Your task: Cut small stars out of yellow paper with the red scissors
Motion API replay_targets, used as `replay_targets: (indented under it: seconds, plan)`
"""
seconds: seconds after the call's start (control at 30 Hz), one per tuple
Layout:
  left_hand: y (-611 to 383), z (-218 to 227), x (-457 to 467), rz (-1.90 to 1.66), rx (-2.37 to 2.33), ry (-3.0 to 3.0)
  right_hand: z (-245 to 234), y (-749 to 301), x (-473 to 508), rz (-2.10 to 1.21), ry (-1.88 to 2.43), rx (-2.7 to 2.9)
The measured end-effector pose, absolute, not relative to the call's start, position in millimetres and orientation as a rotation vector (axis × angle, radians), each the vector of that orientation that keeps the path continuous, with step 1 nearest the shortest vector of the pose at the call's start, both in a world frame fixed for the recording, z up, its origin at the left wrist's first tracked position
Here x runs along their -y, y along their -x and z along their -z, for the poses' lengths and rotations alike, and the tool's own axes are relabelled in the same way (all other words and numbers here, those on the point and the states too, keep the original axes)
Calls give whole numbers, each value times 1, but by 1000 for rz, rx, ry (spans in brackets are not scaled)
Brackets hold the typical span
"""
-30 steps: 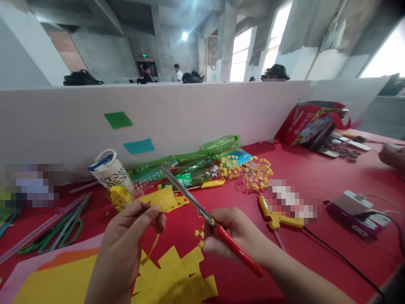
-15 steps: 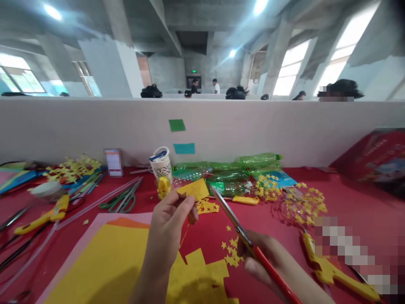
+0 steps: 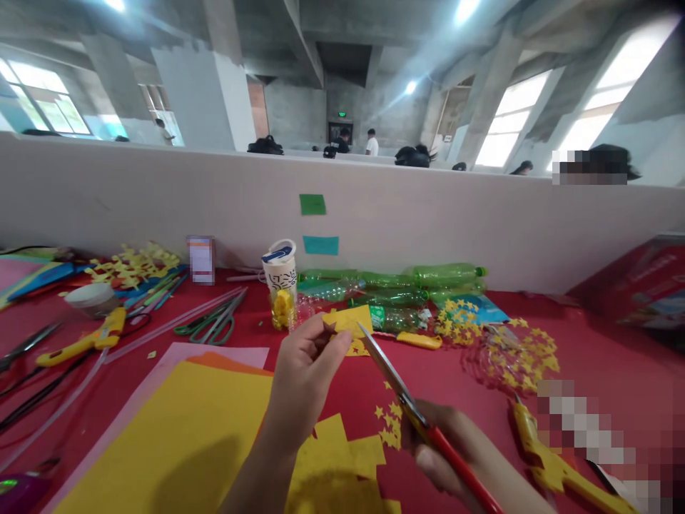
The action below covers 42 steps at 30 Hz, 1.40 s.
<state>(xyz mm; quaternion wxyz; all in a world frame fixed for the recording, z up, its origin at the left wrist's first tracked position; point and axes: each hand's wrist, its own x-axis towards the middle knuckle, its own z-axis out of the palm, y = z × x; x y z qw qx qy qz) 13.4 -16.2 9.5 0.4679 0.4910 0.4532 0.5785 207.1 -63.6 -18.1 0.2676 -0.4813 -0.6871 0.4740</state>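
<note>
Red surface (image 3: 342,392), cluttered. Closest to me: a large yellow sheet (image 3: 214,407) over orange (image 3: 227,363) and pink (image 3: 251,353) ones, left of a pile of cut yellow pieces (image 3: 340,457). Right hand (image 3: 447,435): fingers wrapped around the red handles of the scissors (image 3: 390,375), blades angled up and leftward. Loose yellow stars (image 3: 394,424) lie just left of that hand; a yellow glue gun (image 3: 551,467) rests off to its right. Left hand (image 3: 305,371): fingers pinched on a small yellow paper piece (image 3: 356,318), raised over the surface. Scissor tip right by its edge; contact, I can't tell. Farther: a yellow-handled knife (image 3: 420,340), then green bottles (image 3: 447,275) lying on their sides, with a lidded cup (image 3: 281,270) to their left. Behind, a white partition (image 3: 428,221) with a green note (image 3: 312,204) above a blue one (image 3: 321,245). Past it, a person in white (image 3: 371,145).
</note>
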Motion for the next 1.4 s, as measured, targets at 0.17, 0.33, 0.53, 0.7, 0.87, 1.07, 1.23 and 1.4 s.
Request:
replay_targets:
  seconds: [0.17,0.33,0.53,0.7,0.87,1.07,1.23,1.4]
  plan:
    - [-19,-11,20,-1383,-1022,-1166,5,-200,74,-1256,1315,1827]
    - [-17,-9,16,-1415,-1000,-1144,13,-205,70,-1247,1315,1855]
    - [-5,44,-35,-1432,-1175,-1183,34,-221,49,-1273,1312,1859]
    - [1,68,-60,-1458,-1277,-1195,32,-227,46,-1221,1334,1823]
    - [-2,43,-37,-1416,-1060,-1103,31,-225,48,-1260,1346,1916]
    - [-8,22,-9,-1560,-934,-1028,30,-218,55,-1240,1367,2037]
    - [-6,17,-3,-1687,-915,-996,30,-220,63,-1289,1282,2019]
    - [-10,12,2,-1648,-899,-979,25,-218,68,-1329,1293,1988]
